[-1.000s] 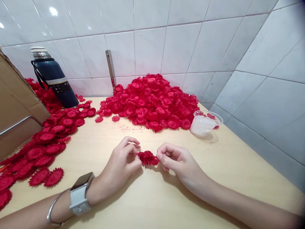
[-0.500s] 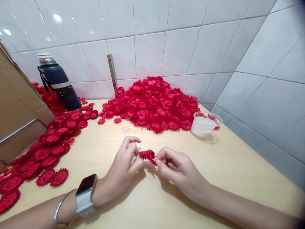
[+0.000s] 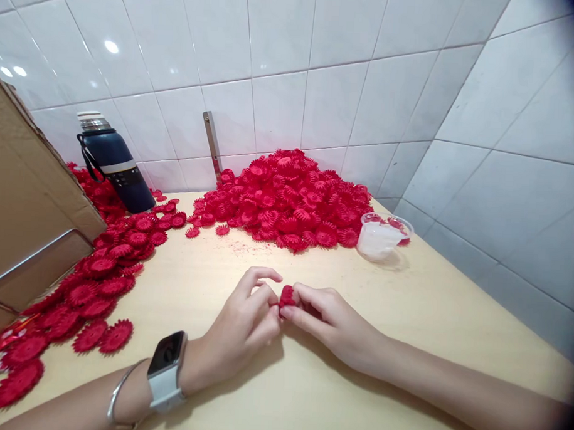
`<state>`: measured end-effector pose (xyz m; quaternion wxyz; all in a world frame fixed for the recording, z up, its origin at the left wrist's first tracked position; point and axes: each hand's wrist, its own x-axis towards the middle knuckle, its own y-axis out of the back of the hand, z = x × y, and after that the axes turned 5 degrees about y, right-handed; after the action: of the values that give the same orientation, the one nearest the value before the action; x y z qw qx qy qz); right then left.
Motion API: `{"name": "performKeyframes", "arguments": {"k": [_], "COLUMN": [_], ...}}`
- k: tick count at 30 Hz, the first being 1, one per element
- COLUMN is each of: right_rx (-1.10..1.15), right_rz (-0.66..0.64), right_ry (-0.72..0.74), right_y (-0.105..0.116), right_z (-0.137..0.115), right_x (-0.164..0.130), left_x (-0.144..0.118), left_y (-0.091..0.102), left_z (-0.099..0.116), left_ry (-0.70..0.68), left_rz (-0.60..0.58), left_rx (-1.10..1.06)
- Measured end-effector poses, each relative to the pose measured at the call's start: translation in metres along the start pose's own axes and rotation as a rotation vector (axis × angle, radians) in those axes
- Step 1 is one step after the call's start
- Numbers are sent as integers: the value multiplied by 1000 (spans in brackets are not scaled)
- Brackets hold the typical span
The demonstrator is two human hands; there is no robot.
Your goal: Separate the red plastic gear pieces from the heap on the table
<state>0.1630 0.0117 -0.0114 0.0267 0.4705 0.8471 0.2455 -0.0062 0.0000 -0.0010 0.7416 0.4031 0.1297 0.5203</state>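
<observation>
The red piece (image 3: pixel 286 296) was held directly between the two hands, above the near middle of the tabletop (image 3: pixel 205 400). To the left of the right grip (image 3: pixel 337 320) it was placed, and its right side was covered by the fingers there; between thumb and finger it was pinched. By the left grip (image 3: pixel 250 317) its lower left edge was met with bunched fingertips, but whether it was pinched there could not be told. Its long axis could not be made out, as only a short, roughly upright part was left uncovered.

Beyond the hands, a heap (image 3: pixel 287 205) of red discs was piled against the tiled wall (image 3: pixel 328 110), with a clear cup (image 3: pixel 377 243) set just beside its right end. On the left, more discs (image 3: pixel 101 268) were strewn along a box (image 3: pixel 29 181), near a bottle (image 3: pixel 117 165). Nothing was seen between the hands except the piece.
</observation>
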Motion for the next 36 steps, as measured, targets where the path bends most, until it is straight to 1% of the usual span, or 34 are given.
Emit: {"name": "performKeyframes", "arguments": {"k": [3, 5, 8, 10, 12, 17, 21, 24, 26, 29, 34, 36], "right_rx": [-75, -98, -116, -118, -97, 35, 136, 77, 22, -57, -256, -324], "right_rz": [2, 10, 32, 37, 32, 51, 91, 159, 165, 140, 146, 133], "right_ry": [13, 26, 102, 148, 160, 145, 56, -15, -26, -21, 5, 41], "right_y": [-2, -3, -4, -3, -3, -1, 0, 0, -1, -4, -8, -8], "right_z": [1, 2, 2, 2, 1, 0, 1, 0, -1, -4, -3, -1], "right_x": [-2, -3, -6, -7, -9, -11, -10, -6, -4, -2, -3, -4], "left_x": [3, 4, 3, 3, 2, 3, 3, 2, 0, -2, -5, -5], "left_y": [-3, -6, -9, -10, -10, -9, -6, -4, -3, -1, -1, -1], "left_z": [-4, -5, -4, -2, -1, 2, 3, 3, 4, 5, 8, 8], "left_ry": [92, 104, 98, 97, 100, 93, 99, 93, 76, 15, -142, -149], "left_rz": [117, 140, 128, 104, 80, 63, 68, 74, 72, 46, -11, -1], "left_rx": [96, 173, 244, 244, 237, 214, 171, 98, 65, 55, 63, 62]}}
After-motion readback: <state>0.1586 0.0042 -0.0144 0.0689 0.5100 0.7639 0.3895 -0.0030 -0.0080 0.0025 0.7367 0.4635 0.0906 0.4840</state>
